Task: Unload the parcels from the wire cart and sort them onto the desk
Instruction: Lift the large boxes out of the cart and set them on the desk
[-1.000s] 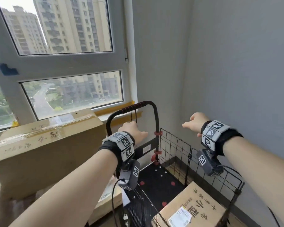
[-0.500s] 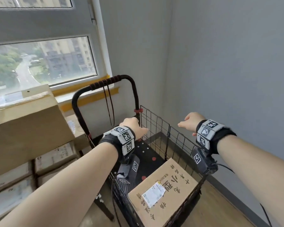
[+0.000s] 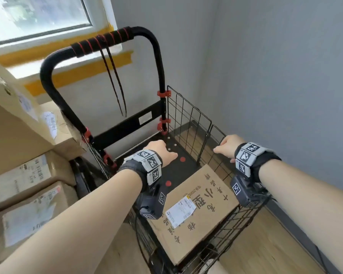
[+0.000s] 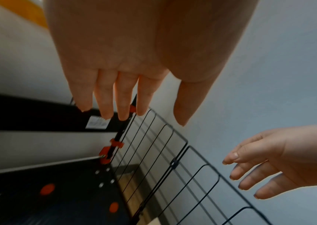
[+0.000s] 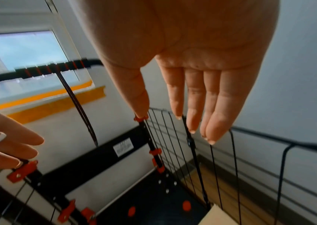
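The flat cardboard parcel [image 3: 194, 212] with its paper label lies at the near end of the wire cart [image 3: 188, 113], and the empty left hand [image 3: 160, 150] and right hand [image 3: 229, 146], fingers straight, hover beyond it, so fingers may catch the thin black mesh.

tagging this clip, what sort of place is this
Probably a room corner used for sorting parcels: taped cardboard boxes stacked under a window, and a wire cart on a wood floor holding one labelled parcel.
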`<state>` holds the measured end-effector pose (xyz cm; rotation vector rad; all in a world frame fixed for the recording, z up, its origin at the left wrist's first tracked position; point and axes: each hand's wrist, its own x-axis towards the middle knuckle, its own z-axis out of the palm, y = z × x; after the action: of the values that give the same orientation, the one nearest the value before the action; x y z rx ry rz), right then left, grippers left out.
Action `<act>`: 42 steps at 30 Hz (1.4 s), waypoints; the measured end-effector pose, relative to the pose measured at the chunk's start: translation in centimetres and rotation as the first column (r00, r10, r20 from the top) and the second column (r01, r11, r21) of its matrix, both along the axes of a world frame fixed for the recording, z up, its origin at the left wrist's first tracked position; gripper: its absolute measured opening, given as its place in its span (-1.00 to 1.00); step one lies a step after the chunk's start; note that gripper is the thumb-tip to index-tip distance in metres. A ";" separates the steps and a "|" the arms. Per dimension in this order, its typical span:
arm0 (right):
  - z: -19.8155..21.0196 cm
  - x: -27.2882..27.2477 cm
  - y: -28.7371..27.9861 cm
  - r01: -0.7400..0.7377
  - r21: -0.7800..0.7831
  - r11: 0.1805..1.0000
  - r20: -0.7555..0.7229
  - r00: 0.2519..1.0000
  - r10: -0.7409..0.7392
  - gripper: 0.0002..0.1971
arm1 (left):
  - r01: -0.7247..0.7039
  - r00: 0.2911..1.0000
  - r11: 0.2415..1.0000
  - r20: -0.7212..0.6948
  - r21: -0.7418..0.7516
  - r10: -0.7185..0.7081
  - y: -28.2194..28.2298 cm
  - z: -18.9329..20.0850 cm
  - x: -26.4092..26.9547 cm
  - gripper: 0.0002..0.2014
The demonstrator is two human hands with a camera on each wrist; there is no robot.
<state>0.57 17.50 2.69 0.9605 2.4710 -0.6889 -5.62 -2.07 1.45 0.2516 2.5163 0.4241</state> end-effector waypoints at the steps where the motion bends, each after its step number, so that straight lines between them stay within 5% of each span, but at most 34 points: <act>1: -1.2 -0.6 0.3 -0.013 -0.014 1.000 0.024 1.000 0.013 -0.59 | -0.019 1.000 1.000 0.024 -0.010 0.019 0.2 -1.1 -0.2 -0.44; 8: -10.1 -4.6 3.1 -0.120 -0.120 0.986 0.192 0.971 0.141 -0.61 | -0.207 0.957 0.972 0.183 -0.107 0.224 1.5 -9.4 -0.1 -0.52; 18: -20.5 -6.0 6.6 -0.326 -0.114 0.938 0.403 0.848 0.344 -0.62 | -0.387 0.804 0.861 0.336 -0.329 0.490 1.7 -19.9 4.4 -0.52; 24: -26.2 -4.6 7.3 -0.259 -0.100 0.961 0.467 0.841 0.275 -0.51 | -0.503 0.672 0.783 0.404 -0.365 0.620 0.7 -26.9 7.6 -0.57; 31: -31.1 -3.3 8.3 -0.154 -0.152 0.976 0.471 0.857 0.208 -0.50 | -0.728 0.449 0.558 0.338 -0.399 0.827 -0.8 -32.9 10.0 -0.40; 35: -32.4 -2.8 8.2 -0.097 -0.143 0.985 0.450 0.880 0.151 -0.26 | -0.804 0.326 0.464 0.378 -0.372 0.867 -1.1 -35.0 11.3 -0.45; 42: -32.7 -2.3 7.8 -0.065 -0.148 0.987 0.415 0.902 0.122 -0.16 | -0.876 0.233 0.372 0.405 -0.306 0.884 -1.6 -36.5 12.0 -0.23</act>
<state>-1.74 25.33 -30.05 0.8322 2.0479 -0.5352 6.37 -3.68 -35.07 -1.2677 1.8300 0.7703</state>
